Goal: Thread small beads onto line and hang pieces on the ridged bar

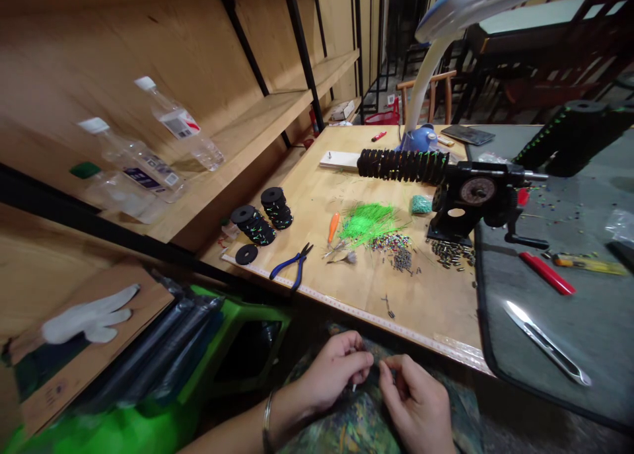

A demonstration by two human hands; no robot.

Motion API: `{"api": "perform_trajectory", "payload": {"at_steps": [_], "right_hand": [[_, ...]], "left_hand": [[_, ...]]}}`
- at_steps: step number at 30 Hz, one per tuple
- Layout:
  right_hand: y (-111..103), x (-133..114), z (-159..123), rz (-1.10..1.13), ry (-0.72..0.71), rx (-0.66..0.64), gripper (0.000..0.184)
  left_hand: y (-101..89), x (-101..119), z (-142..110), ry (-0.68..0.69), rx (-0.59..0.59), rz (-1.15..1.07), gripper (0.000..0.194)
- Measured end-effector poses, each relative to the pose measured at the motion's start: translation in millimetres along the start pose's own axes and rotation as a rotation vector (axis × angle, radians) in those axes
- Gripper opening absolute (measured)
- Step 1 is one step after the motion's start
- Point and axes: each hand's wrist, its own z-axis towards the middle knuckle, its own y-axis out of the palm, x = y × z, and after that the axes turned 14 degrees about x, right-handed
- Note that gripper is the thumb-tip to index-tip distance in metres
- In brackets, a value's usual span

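Observation:
My left hand [337, 371], with a metal bangle on its wrist, pinches a small white piece [354, 388] between its fingers. My right hand [413, 401] sits close beside it, thumb and forefinger brought together, and I cannot tell whether they hold anything. Both hands are raised over my lap, which is covered in camouflage-patterned cloth [347, 427]. The near edge of a wooden workbench [376, 318], lined with a measuring tape, runs just beyond them. On it lie blue-handled pliers [292, 267], a pile of green fibres [369, 223] and scattered small beads [391, 244].
Black foam spools [255, 224] and a hand-cranked winder [475, 199] stand on the bench. A grey mat [569, 322] to the right holds a red-handled knife [547, 272]. A white glove [92, 318] lies on a board at left, above a green crate [247, 328].

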Motion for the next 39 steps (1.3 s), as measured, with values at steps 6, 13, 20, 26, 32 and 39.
{"api": "perform_trajectory", "payload": {"at_steps": [6,13,20,26,32,39], "right_hand": [[-1.0,-2.5,3.2,-0.012,-0.003,0.016,0.025],[-2.6,-4.3,2.5,0.009,-0.015,0.009,0.025],[-2.1,-5.4,4.5,0.022,-0.017,0.001,0.024],[-1.5,-5.5,4.9,0.012,-0.034,0.013,0.025],[-0.6,-3.7,4.4,-0.011,-0.044,0.021,0.025],[0.8,-1.6,4.4,-0.028,-0.023,0.006,0.026]], "left_hand": [[-0.4,-4.0,2.8,-0.032,-0.024,-0.082,0.025],[0.0,-4.0,3.6,-0.075,-0.004,-0.128,0.027],[-0.3,-3.7,3.1,-0.085,-0.013,-0.130,0.029],[-0.5,-4.3,3.4,-0.055,-0.016,-0.092,0.030],[-0.5,-1.9,1.1,-0.001,-0.028,-0.037,0.029],[3.1,6.5,-3.3,0.059,-0.043,0.063,0.036]]}}
